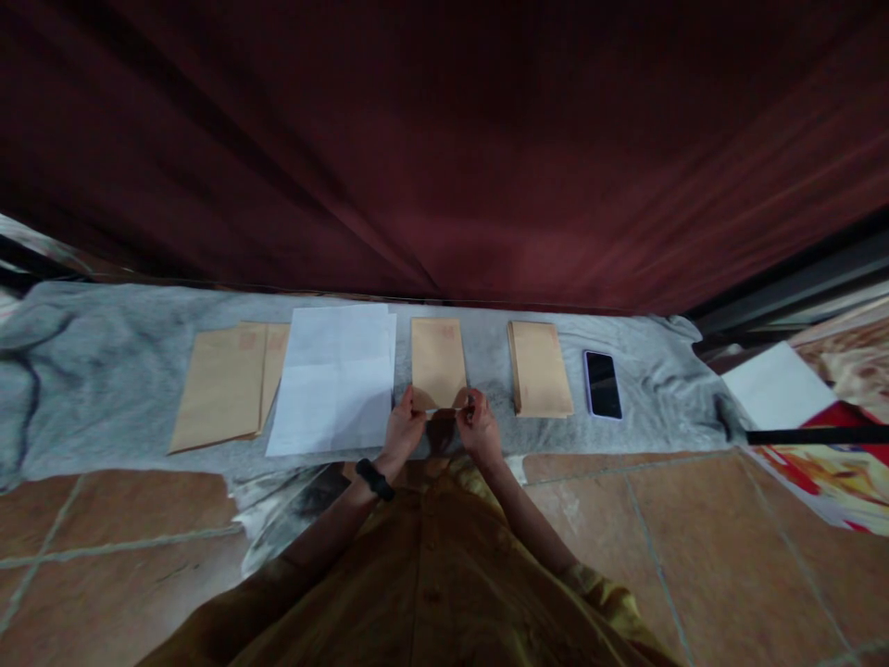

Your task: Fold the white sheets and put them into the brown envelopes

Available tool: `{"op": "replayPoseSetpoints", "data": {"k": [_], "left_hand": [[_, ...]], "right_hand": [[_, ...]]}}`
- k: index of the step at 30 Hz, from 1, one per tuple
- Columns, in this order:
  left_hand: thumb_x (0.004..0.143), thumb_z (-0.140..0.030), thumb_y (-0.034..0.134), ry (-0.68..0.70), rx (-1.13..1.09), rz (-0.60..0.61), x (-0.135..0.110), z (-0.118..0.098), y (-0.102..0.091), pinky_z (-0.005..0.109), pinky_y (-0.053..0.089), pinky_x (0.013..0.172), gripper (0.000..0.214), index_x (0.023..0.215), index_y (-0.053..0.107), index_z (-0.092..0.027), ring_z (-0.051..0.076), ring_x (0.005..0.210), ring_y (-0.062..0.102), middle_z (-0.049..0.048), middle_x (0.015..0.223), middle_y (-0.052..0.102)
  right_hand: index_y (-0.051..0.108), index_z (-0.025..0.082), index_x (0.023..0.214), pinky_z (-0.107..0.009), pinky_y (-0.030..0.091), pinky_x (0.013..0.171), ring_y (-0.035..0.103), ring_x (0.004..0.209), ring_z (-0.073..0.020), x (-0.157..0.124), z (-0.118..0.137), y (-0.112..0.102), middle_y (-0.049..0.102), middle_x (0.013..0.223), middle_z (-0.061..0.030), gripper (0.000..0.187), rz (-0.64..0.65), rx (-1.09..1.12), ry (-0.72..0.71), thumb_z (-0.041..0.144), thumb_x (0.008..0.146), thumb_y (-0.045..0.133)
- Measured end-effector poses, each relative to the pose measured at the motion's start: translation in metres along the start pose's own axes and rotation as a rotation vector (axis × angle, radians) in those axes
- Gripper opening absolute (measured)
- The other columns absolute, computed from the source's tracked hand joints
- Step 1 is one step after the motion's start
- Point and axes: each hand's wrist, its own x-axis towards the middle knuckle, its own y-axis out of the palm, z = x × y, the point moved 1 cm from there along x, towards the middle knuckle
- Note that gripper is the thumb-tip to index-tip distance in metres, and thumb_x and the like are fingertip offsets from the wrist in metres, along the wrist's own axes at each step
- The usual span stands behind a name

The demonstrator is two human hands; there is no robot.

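A brown paper envelope lies in front of me on the grey cloth, with a faint reddish print near its far right corner. My left hand pinches its near left corner. At the near right corner, my right hand has its fingers closed on the same envelope. The near edge between my hands looks slightly lifted. White paper sheets lie just left of the envelope, and a stack of brown envelopes is to its right.
More brown envelopes overlap at the left, partly under the sheets. A phone rests right of the stack. The grey cloth covers a narrow surface before a dark red curtain. Printed paper is at far right.
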Motion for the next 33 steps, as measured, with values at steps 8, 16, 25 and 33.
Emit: {"op": "replayPoseSetpoints", "data": {"k": [8,16,25,33], "left_hand": [[0.077,-0.011,0.053,-0.11,0.01,-0.016,-0.002,-0.006,-0.002,0.023,0.042,0.05,0.078,0.152,0.036,-0.013,0.013,0.05,0.056,-0.0046,0.066,0.062],[0.092,-0.021,0.049,0.151,0.421,-0.134,-0.032,-0.001,-0.01,0.035,0.055,0.078,0.059,0.15,0.041,-0.015,0.022,0.085,0.068,0.0087,0.098,0.069],[0.096,-0.023,0.05,0.692,0.772,0.033,-0.029,0.009,-0.003,0.048,0.04,0.116,0.046,0.142,0.053,-0.018,0.03,0.144,0.041,0.0135,0.152,0.048],[0.094,-0.015,0.051,0.674,0.811,0.064,-0.02,0.011,-0.005,0.046,0.043,0.114,0.042,0.135,0.06,-0.021,0.027,0.138,0.051,0.0106,0.143,0.06]], "right_hand": [[0.056,0.021,0.14,-0.041,0.041,0.114,0.049,0.135,-0.0227,0.008,0.007,-0.015,0.052,0.148,-0.0091,0.045,0.251,-0.11,-0.439,0.018,0.096,0.047],[0.058,0.022,0.14,-0.04,0.041,0.114,0.049,0.135,-0.0231,0.007,-0.002,-0.015,0.051,0.151,-0.0083,0.041,0.334,-0.22,-0.48,0.021,0.1,0.05],[0.061,0.024,0.139,-0.042,0.045,0.11,0.052,0.132,-0.0249,0.01,-0.002,-0.017,0.054,0.15,-0.0088,0.04,0.353,-0.277,-0.495,0.023,0.099,0.055],[0.064,0.027,0.135,-0.044,0.047,0.108,0.056,0.127,-0.0248,0.015,-0.001,-0.02,0.057,0.146,-0.0076,0.038,0.367,-0.22,-0.471,0.023,0.098,0.057]]}}
